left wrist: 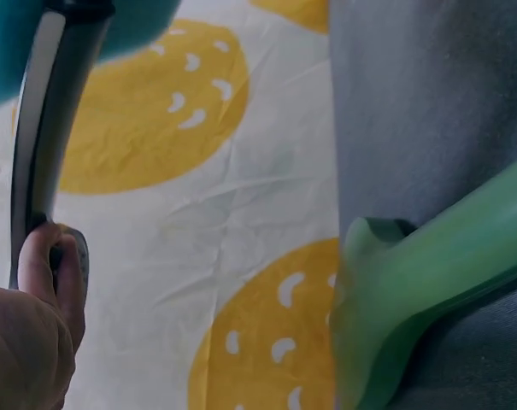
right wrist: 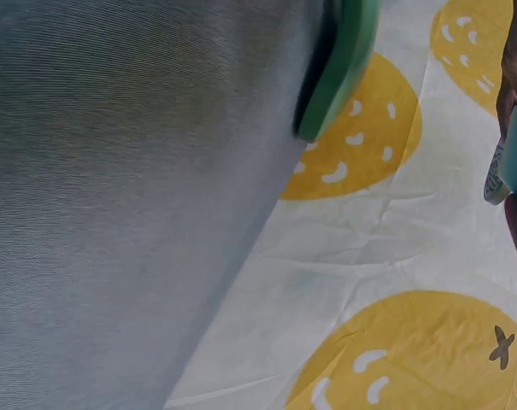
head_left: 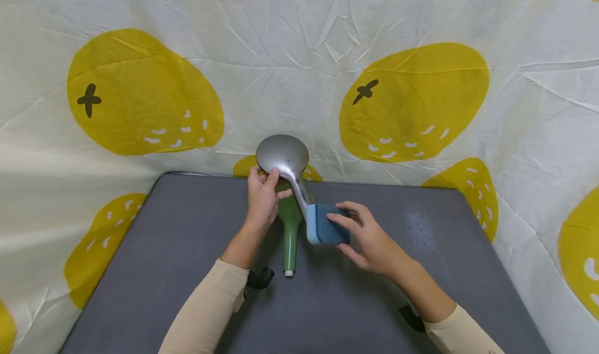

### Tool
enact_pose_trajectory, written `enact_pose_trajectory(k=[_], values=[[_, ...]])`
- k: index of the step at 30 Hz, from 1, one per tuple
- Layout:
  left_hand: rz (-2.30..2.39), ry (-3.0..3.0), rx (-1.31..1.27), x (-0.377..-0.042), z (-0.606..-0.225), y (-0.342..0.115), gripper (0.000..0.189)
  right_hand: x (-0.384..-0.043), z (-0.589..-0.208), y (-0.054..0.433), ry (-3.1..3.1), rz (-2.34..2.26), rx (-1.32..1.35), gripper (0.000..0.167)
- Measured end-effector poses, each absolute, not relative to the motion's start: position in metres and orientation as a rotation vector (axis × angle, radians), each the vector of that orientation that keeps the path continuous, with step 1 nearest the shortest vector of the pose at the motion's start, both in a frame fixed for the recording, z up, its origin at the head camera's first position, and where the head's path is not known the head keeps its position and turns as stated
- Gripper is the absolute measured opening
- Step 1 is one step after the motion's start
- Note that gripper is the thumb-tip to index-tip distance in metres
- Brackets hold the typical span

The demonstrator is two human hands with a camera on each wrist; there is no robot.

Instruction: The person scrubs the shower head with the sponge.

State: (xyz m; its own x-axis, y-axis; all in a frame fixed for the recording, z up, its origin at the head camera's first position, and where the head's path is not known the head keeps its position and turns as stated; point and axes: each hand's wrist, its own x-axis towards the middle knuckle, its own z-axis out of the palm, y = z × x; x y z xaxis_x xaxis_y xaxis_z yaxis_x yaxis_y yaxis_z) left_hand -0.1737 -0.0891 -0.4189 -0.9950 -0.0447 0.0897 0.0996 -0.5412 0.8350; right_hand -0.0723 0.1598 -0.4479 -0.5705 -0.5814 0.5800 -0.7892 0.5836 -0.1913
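Observation:
A silver shower head [head_left: 282, 153] is held up over the far part of the table, its smooth round back toward the head camera. My left hand [head_left: 262, 200] grips it near the neck, with the thumb on its back. My right hand [head_left: 372, 242] pinches a two-tone blue sponge [head_left: 331, 225] against the lower end of the silver handle, covering that end. Below them a green shower head [head_left: 290, 234] lies on the table, partly hidden by the left hand and the silver one. In the left wrist view, the silver handle [left wrist: 57, 128] runs up to the blurred sponge [left wrist: 138, 26].
The dark grey table [head_left: 187, 271] ends just beyond the hands. Behind it and at both sides hangs a white cloth [head_left: 281, 73] with yellow lemon-like prints. Black straps [head_left: 260, 278] show near both wrists.

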Motion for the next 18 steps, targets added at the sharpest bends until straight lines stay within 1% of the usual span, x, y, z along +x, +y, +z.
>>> enact_pose_trajectory(k=[5,12,13,14,17,18], values=[[-2.653,-1.469,-0.042,-0.177,-0.418,-0.089,0.032,-0.063,-0.453,0.161,-2.271,0.489,1.1,0.047],[-2.604,-1.511,0.03,-0.177,-0.419,-0.088,0.034,-0.059,-0.452,0.154,-2.178,0.369,1.064,0.039],[-2.591,-1.524,0.032,-0.177,-0.42,-0.088,0.035,-0.058,-0.45,0.151,-2.18,0.334,1.062,0.041],[-2.578,-1.539,0.031,-0.177,-0.42,-0.088,0.035,-0.056,-0.448,0.149,-2.183,0.294,1.062,0.046],[-2.537,-1.587,0.016,-0.176,-0.422,-0.088,0.037,-0.051,-0.44,0.142,-2.223,0.163,1.069,0.069],[-2.527,-1.601,0.006,-0.176,-0.423,-0.088,0.037,-0.05,-0.438,0.14,-2.238,0.125,1.069,0.074]])
